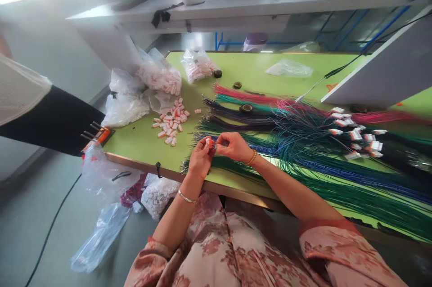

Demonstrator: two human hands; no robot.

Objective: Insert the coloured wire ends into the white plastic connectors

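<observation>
Between thumb and fingers, my left hand (pixel 200 160) grips a small white and orange plastic connector (pixel 209 142) above the near edge of the table. My right hand (pixel 234 146) is pinched closed right beside the connector, at its wire side. A thin wire seems to be in that pinch, though the fingers mostly hide it. Under and beyond my hands lie bundles of green wires (pixel 303 188), blue wires (pixel 340 172) and black wires (pixel 232 118). Left of them is a loose pile of pink-and-white connectors (pixel 172 120).
Bags of connectors (pixel 162 78) stand at the table's left end. Wired connectors (pixel 356 136) lie in a cluster on the right. Tape rolls (pixel 246 108) rest among the wires. A white panel (pixel 381 62) slants at the right, and a person's dark-clothed leg (pixel 57 116) is at the left.
</observation>
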